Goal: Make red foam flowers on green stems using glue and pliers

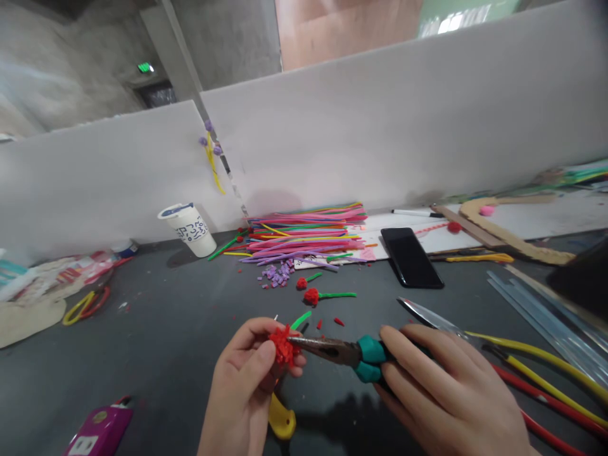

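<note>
Between the thumb and fingers of my left hand (251,373) is a red pipe-cleaner flower (284,347). A green stem (301,321) shows just behind it. My right hand (446,380) is wrapped around the teal handles of long-nose pliers (332,350). The tips of the pliers touch the red flower from the right; whether they pinch a strand I cannot tell. Beyond my hands lie two finished-looking red flowers with green stems (311,296) and a few small red pieces (339,322). A yellow-handled tool (281,418) lies partly hidden under my left hand.
Bundled colourful pipe cleaners (304,231) lie by the partition, near purple snippets (278,274). A white cup (190,231) stands at left, a phone (412,258) at right. Large scissors or cutters with yellow and red handles (546,361) flank my right hand. A purple device (102,430) sits front left.
</note>
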`<state>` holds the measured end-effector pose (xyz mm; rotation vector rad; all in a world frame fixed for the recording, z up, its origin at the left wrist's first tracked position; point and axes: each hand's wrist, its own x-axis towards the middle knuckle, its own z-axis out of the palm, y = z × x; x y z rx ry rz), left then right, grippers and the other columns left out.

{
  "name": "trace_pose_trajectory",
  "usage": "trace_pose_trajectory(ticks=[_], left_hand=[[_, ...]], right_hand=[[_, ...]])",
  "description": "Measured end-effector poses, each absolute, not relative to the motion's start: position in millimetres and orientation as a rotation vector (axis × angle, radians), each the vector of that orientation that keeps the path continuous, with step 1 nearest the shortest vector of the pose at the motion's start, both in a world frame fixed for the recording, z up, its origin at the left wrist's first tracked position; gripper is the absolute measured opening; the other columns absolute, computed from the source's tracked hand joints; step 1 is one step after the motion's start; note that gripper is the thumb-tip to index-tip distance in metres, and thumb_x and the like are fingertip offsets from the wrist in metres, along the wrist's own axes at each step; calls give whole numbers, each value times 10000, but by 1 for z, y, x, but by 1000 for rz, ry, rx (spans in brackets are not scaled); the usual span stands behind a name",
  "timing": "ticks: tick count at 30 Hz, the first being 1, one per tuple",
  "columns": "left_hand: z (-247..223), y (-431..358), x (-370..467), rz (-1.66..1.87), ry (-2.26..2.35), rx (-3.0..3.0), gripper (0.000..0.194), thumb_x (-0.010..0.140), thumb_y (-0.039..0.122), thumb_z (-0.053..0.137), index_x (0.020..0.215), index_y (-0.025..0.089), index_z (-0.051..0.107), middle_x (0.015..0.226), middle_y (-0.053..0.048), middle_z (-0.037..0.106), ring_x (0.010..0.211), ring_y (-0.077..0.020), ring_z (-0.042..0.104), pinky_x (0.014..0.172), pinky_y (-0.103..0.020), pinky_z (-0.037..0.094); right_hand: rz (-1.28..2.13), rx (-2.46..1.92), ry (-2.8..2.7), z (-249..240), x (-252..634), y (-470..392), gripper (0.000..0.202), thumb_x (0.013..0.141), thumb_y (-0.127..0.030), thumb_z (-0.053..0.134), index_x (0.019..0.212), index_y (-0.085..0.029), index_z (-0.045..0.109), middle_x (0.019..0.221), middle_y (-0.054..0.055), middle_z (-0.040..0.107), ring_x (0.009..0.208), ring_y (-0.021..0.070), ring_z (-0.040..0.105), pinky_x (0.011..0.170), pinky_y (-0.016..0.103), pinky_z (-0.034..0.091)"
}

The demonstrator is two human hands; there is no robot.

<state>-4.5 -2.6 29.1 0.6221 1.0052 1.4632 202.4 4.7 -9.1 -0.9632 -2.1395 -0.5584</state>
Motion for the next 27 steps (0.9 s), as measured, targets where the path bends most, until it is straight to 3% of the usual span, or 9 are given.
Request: trace_pose_trajectory(ticks=[8,13,19,27], left_hand=[[33,-3,-6,1512,998,667,227,668,225,820,885,174,773,832,-69,775,641,-149,692,603,-211,562],[35,-4,-6,1526,964,629,274,658,181,817,931,177,797,855,-71,793,692,-167,718,622,-213,579],[32,-3,-9,1494,938,706,214,698,211,806,907,170,796,945,-118,814,798,-187,736,704,-213,586],[29,-3,-7,1461,936,726,224,687,216,811,909,185,793,911,-92,811,766,-177,732,700,-215,569]], right_hand=[[-331,-958,-2058,5,201,11,138,882,-182,530,765,-206,599,948,83,696,859,211,634,783,342,514],[-110,-976,-2028,8,202,13,181,840,-160,534,693,-202,630,906,86,703,784,170,662,686,271,548],[-79,-951,-2070,9,196,12,214,819,-140,515,703,-201,685,858,83,727,688,181,658,594,292,551],[-53,-957,-2090,8,197,8,190,812,-148,531,737,-205,697,892,80,735,730,191,670,648,311,562]])
